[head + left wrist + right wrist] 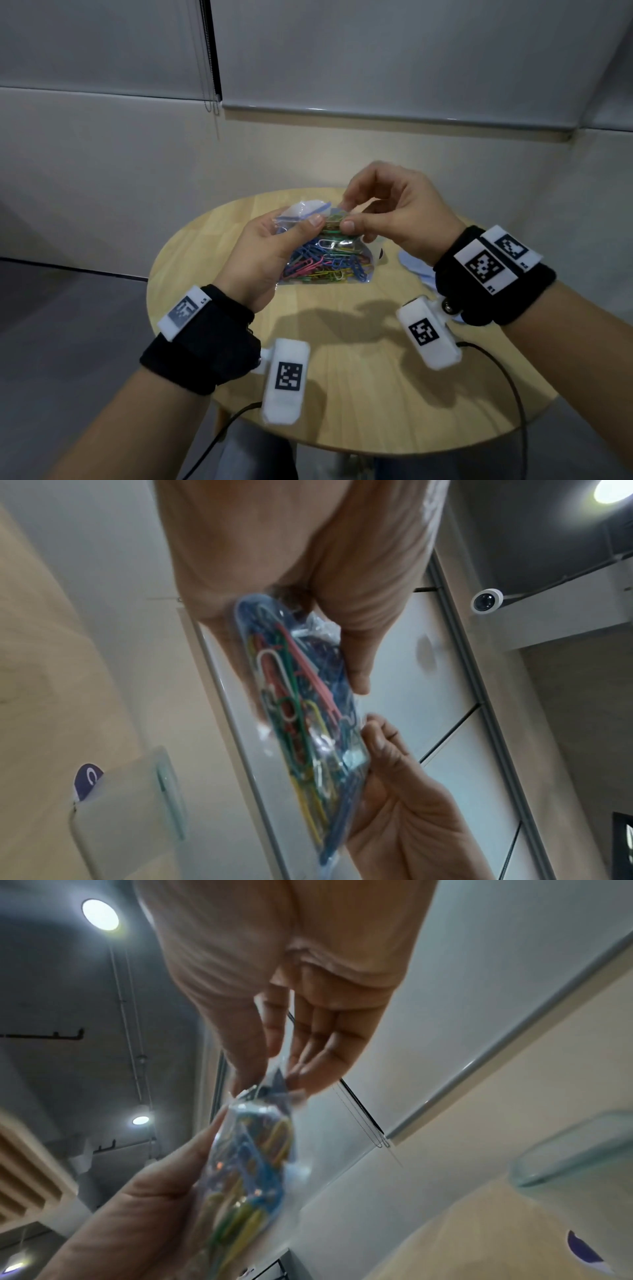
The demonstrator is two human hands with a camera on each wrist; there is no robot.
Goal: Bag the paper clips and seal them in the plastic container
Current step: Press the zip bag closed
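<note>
A clear zip bag [322, 260] full of coloured paper clips hangs above the round wooden table [342, 394], held by both hands. My left hand [308, 226] grips the bag's upper left part, thumb in front and fingers behind. My right hand [347, 216] pinches the bag's top edge by the blue zip strip between thumb and forefinger. In the left wrist view the bag [301, 723] shows edge-on between the left hand [291, 656] and the right hand [394, 791]. The right wrist view shows the right hand [274, 1074] pinching the bag [253, 1164]. A translucent plastic container [126, 818] [582, 1150] stands on the table.
A light blue lid-like piece [414, 269] lies on the table, partly hidden behind my right wrist. In the head view the container is almost wholly hidden by my right hand. A wall and window blinds stand close behind the table. Cables trail from both wrist cameras off the near table edge.
</note>
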